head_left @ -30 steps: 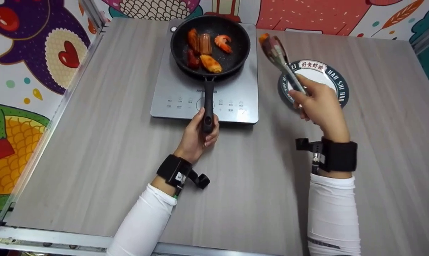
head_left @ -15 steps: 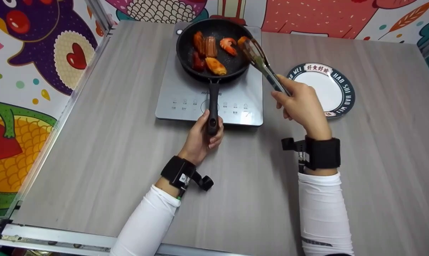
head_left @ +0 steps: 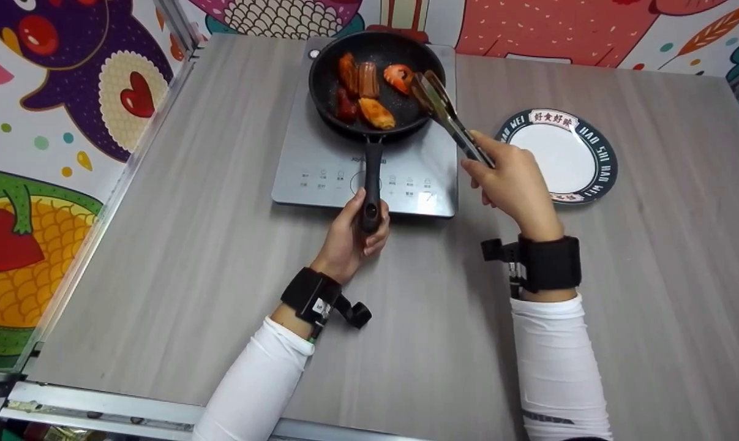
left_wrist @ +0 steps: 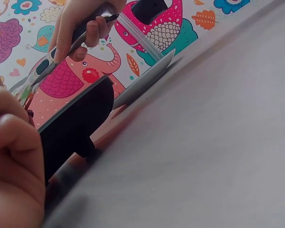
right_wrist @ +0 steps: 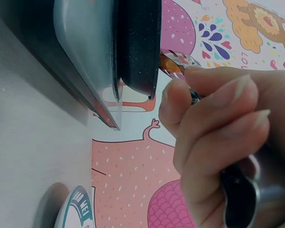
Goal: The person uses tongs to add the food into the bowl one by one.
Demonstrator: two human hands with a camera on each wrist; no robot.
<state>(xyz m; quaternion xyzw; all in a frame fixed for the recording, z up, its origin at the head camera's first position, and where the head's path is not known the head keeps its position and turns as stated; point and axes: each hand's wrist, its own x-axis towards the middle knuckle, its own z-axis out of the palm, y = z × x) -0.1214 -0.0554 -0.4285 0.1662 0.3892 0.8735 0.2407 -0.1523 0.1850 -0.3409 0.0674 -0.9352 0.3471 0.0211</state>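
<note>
A black frying pan (head_left: 378, 48) sits on a silver induction cooker (head_left: 320, 162). My left hand (head_left: 345, 242) grips its handle (head_left: 373, 171) from below, thumb along the side. In the pan lie a curled orange shrimp (head_left: 397, 77), a scored sausage (head_left: 368, 79), a yellow-orange piece (head_left: 377, 114), a dark red piece (head_left: 346, 107) and a brownish piece (head_left: 348, 70). My right hand (head_left: 510, 177) holds metal tongs (head_left: 458, 130), their tips over the pan's right side, close to the shrimp. In the right wrist view, an orange piece (right_wrist: 170, 64) shows by the tongs' far end.
A white plate (head_left: 562, 158) with a dark lettered rim stands right of the cooker, partly behind my right hand. The wood-grain table (head_left: 161, 245) has a metal edge (head_left: 100, 404) in front. Painted wall panels (head_left: 540, 30) border the back and left side.
My right hand has brought the tongs left, from above the plate to the pan's right side. The orange food at their tips no longer shows distinctly in the head view. The left hand keeps its grip.
</note>
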